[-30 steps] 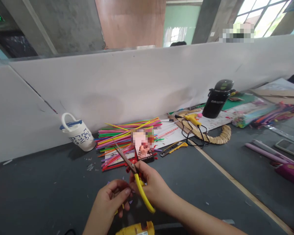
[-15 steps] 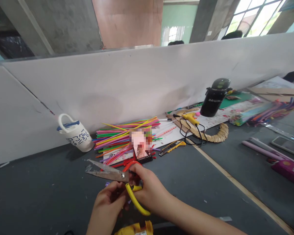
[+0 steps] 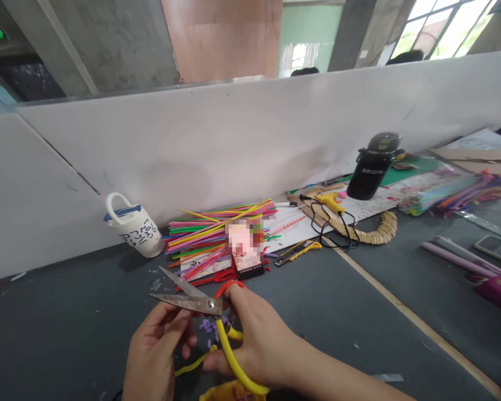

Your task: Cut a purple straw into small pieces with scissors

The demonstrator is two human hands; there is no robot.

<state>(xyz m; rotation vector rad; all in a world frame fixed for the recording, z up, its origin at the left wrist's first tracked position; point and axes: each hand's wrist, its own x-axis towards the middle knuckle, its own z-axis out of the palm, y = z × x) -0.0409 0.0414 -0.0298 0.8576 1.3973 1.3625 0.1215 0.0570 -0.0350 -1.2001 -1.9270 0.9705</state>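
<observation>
My right hand (image 3: 261, 334) grips a pair of scissors (image 3: 192, 302) by the red and yellow handles, with the blades spread apart and pointing left. Just under the lower blade is my left hand (image 3: 154, 345), its thumb and forefinger pinched together; whatever they hold is hidden. Small purple pieces (image 3: 209, 326) lie on the table between the hands. A thin yellow fuzzy strip (image 3: 192, 367) runs below them, close to the right hand's fingers. At the bottom edge a yellow object (image 3: 229, 391) is partly cut off.
Behind the hands, a phone (image 3: 250, 270) leans on colourful pipe cleaners (image 3: 200, 234). A white cup-like container (image 3: 140, 234) stands left. To the right are a utility knife (image 3: 298, 252), a yellow glue gun (image 3: 330, 201) with its cord, a curved tan segmented piece (image 3: 382, 231) and a black bottle (image 3: 371, 172).
My left hand has moved left and away from the right hand, uncovering the purple pieces and the yellow strip. The scissors stay spread, with their yellow handle swung lower.
</observation>
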